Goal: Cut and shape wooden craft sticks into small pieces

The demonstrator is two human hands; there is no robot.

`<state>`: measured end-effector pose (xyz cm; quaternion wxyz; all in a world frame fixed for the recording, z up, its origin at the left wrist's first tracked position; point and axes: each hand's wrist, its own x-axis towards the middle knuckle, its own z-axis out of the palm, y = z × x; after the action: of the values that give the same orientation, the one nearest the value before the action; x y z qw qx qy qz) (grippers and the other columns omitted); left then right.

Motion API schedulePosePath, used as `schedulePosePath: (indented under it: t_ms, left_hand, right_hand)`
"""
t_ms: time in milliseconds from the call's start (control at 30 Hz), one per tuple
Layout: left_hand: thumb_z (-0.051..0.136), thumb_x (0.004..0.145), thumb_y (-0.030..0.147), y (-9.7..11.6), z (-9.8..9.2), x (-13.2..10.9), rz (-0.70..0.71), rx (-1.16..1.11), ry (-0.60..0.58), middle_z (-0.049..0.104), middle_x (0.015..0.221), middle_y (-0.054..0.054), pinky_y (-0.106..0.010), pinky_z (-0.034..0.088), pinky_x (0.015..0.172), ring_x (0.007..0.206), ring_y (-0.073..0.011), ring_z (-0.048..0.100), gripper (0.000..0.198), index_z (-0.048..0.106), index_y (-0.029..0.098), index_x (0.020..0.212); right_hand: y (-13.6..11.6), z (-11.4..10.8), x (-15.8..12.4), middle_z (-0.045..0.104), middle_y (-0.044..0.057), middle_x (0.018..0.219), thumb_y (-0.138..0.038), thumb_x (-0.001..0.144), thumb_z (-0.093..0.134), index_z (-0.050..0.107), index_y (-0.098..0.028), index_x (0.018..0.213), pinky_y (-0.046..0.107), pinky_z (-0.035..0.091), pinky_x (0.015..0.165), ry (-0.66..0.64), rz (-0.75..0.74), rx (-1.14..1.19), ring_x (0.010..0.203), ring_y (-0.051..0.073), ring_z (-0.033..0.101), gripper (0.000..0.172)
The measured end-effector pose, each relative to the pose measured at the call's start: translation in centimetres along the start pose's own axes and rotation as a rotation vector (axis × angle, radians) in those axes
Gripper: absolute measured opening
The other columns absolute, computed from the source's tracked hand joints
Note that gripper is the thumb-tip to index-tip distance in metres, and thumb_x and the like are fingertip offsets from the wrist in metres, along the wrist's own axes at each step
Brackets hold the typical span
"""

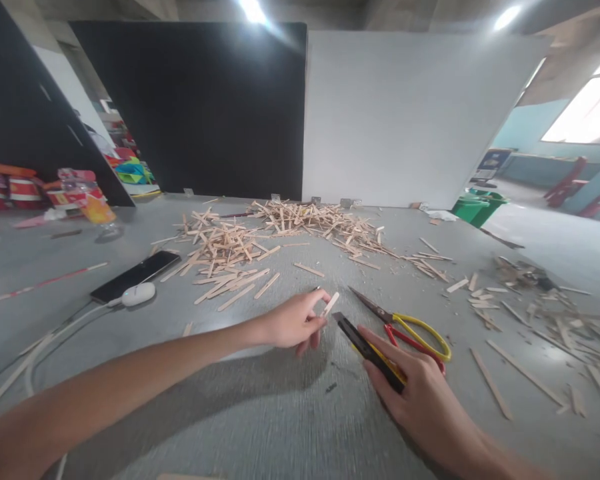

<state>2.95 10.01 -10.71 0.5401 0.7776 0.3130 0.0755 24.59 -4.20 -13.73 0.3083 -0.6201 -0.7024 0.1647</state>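
Observation:
Between the thumb and fingers of my left hand (296,323) is a short pale wooden stick (331,304), held slightly above the table. My right hand (423,390) is wrapped around a black and yellow utility knife (373,353), whose blade end points up and left toward the stick. A small gap shows between the knife tip and the stick. Just beyond my right hand lies a pair of scissors (400,321) with one yellow and one red handle loop. Part of the red loop is hidden behind my fingers.
A heap of wooden sticks (225,241) spreads across the grey table (260,413). More cut pieces (485,303) lie at the right. A black phone (135,277), a white cabled device (139,294) and a plastic bottle (97,210) are on the left. Black and white panels (420,120) stand behind.

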Motion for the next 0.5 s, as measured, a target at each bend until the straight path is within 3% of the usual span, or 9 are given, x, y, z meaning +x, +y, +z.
schedulePosePath:
  t_ms: [200,500]
  left_hand:
    - [0.044,0.106,0.035,-1.3,2.0,0.3,0.034,-0.085,-0.041,0.065,0.069,0.004,-0.02,0.032,0.036,0.034,-0.0104,0.05,0.022,0.036,0.023,0.123]
    - [0.046,0.105,0.035,-2.4,2.2,0.8,0.089,-0.123,-0.041,0.065,0.075,0.004,-0.02,0.039,0.04,0.04,-0.0104,0.054,0.025,0.034,0.025,0.125]
  right_hand:
    - [0.0,-0.1,0.0,0.073,0.003,0.074,-0.028,0.101,0.049,0.062,-0.009,0.145,0.027,0.053,0.06,-0.019,-0.016,-0.018,0.058,0.016,0.061,0.049]
    - [1.0,0.6,-0.4,0.069,0.0,0.07,-0.026,0.101,0.052,0.064,-0.014,0.142,0.022,0.052,0.058,0.067,-0.116,-0.039,0.054,0.012,0.058,0.045]
